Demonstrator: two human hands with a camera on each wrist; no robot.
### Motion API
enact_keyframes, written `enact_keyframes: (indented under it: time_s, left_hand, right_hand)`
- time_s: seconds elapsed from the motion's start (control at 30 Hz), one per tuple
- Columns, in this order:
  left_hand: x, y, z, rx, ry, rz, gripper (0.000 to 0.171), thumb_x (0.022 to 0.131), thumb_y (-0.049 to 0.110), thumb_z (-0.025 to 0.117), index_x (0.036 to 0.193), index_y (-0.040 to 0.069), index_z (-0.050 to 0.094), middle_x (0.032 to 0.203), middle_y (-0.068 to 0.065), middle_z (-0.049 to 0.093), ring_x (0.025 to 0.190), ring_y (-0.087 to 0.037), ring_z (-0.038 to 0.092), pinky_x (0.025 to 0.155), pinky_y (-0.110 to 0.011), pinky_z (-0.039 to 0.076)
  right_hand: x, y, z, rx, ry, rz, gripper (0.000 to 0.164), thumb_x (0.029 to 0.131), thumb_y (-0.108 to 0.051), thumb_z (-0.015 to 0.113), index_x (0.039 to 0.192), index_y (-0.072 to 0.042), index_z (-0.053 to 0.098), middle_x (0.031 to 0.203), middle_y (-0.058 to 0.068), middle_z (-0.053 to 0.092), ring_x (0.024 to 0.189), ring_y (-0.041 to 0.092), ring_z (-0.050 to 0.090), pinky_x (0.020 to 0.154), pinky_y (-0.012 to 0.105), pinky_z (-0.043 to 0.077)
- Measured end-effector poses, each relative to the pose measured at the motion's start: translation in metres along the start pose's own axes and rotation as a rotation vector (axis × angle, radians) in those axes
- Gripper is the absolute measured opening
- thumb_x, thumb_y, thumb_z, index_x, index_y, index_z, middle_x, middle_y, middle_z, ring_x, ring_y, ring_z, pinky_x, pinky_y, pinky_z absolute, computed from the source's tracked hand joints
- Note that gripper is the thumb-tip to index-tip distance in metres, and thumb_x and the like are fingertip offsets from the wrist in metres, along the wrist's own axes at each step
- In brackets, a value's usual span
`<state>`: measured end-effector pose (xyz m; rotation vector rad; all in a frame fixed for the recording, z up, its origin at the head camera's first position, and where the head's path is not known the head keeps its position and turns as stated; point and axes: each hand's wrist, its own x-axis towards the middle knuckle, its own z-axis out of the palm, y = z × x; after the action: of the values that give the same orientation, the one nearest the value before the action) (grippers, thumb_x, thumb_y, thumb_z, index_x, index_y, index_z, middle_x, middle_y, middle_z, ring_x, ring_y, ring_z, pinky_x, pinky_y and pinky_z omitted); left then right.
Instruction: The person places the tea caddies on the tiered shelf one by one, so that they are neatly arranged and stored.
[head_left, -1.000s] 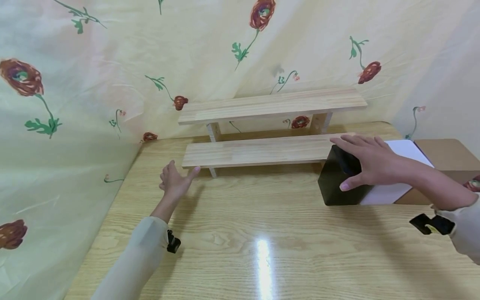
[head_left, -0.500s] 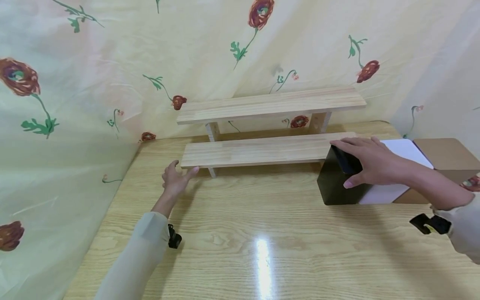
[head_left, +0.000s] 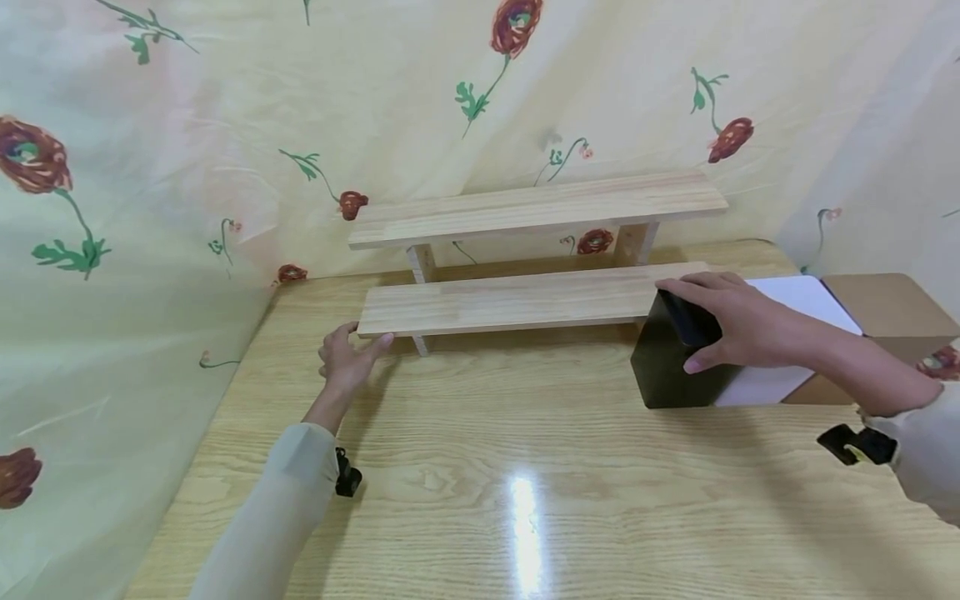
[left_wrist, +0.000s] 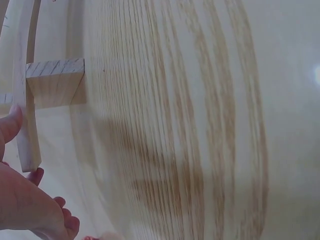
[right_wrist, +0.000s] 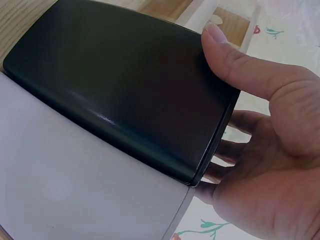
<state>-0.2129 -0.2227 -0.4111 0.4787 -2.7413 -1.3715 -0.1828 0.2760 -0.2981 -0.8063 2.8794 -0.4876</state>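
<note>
Since a second ago the fingers of the right hand (head_left: 738, 321) have settled onto the black box (head_left: 667, 367), and those of the left hand (head_left: 345, 358) have drawn in on the lower board (head_left: 510, 302). The right hand grips the box across its top, thumb on the near face and fingers behind; the left pinches the board's left end, thumb against its front edge.

The box stands upright, its long axis rising from the table (the right wrist view shows its glossy face running away from the thumb). The board's long axis runs left to right. The box sits below the right palm, near the board's right end; the board extends rightward from the left hand.

Beside the black box stand a white box (head_left: 810, 300) and then a brown box (head_left: 892, 304). The upper board (head_left: 540, 208) lies behind and above the lower one. Beneath is a wood-grain table (head_left: 435, 517) with a bright glare streak, backed by a pale, flower-printed wall covering (head_left: 420, 108).
</note>
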Motion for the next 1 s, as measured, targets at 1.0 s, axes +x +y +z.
enact_keyframes:
  time_s: [1.0]
  left_hand:
    - [0.0021, -0.0006, 0.0021, -0.023, -0.003, -0.009, 0.08, 0.087, 0.047, 0.067, 0.146, 0.007, 0.032, 0.15, -0.02, 0.022, 0.135, -0.038, 0.015, 0.104, -0.059, 0.012]
  right_hand:
    - [-0.0002, -0.0025, -0.0045, -0.169, 0.076, -0.053, 0.101, 0.054, -0.044, 0.092, 0.139, -0.008, 0.05, 0.13, 0.02, 0.053, 0.116, 0.043, 0.046, 0.083, 0.059, 0.037]
